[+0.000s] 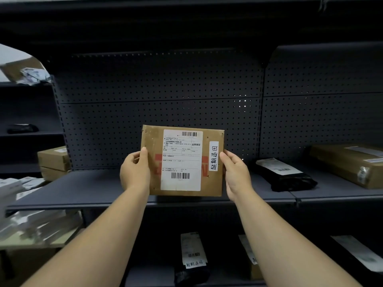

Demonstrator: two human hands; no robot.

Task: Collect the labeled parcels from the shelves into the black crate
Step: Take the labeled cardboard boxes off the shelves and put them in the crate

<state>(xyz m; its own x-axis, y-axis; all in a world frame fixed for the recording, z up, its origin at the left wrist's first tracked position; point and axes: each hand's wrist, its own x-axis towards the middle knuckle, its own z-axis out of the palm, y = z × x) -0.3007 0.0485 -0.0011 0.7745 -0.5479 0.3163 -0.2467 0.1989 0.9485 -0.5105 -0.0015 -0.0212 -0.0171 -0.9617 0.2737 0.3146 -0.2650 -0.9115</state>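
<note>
Parcel [182, 160] upright, label facing viewer, lifted in front of middle shelf [83, 191]. Left hand [134, 170] grips left edge, right hand [236, 175] grips right edge, fingers curled behind. Stiff flat cardboard, likely light; side-edge hold suits it. Crate not visible.

One head-worn wide-angle camera faces forward, slightly downward, close to a dark pegboard shelf [83, 195] spanning mid-frame, forearms entering from the lower corners.
</note>
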